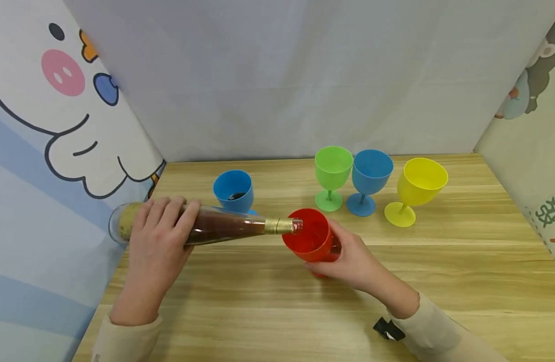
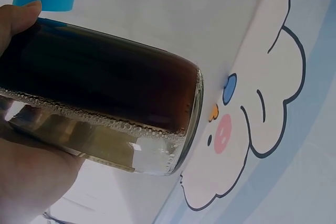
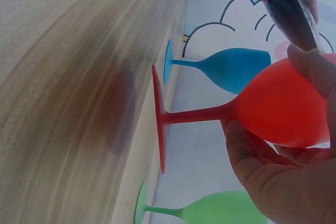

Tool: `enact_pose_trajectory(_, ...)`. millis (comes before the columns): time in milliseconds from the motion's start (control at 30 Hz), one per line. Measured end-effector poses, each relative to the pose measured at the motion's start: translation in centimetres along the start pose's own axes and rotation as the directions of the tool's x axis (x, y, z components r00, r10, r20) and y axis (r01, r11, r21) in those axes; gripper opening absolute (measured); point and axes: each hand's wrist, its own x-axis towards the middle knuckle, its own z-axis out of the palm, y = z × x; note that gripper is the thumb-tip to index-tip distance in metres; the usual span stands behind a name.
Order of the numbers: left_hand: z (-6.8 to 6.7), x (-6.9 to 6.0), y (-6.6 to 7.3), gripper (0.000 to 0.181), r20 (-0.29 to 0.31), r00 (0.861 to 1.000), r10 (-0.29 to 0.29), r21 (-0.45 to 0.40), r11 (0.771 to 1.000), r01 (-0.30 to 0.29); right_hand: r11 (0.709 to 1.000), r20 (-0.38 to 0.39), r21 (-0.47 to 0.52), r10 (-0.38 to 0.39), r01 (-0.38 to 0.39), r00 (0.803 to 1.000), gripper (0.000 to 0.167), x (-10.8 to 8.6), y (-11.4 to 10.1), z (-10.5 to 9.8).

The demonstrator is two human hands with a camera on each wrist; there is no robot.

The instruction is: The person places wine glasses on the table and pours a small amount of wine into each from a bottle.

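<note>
My left hand (image 1: 161, 241) grips a glass bottle (image 1: 227, 224) of dark liquid, held nearly level with its gold-banded neck over the rim of a red goblet (image 1: 308, 236). Bubbles line the liquid inside the bottle (image 2: 105, 77) in the left wrist view. My right hand (image 1: 356, 256) holds the red goblet round its bowl; in the right wrist view the goblet's base (image 3: 159, 119) appears raised off the table. Whether liquid is flowing I cannot tell. Behind the bottle stands a blue goblet (image 1: 235, 198) with something dark inside.
At the back right stand a green goblet (image 1: 333, 168), another blue goblet (image 1: 371, 173) and a yellow goblet (image 1: 419, 183). A small black object (image 1: 388, 329) lies by my right sleeve on the wooden table (image 1: 259, 322). A grey wall (image 1: 277, 80) rises behind.
</note>
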Motion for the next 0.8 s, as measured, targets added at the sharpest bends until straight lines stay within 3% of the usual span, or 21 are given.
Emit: enact_pose_trajectory(800,-0.17,0.22,-0.08,0.078,0.002,1.000,0.025,0.018,1.000,-0.025,0.998,-0.003,-0.058,0.010,-0.010,1.000,0.081,-0.22,-0.16,-0.23)
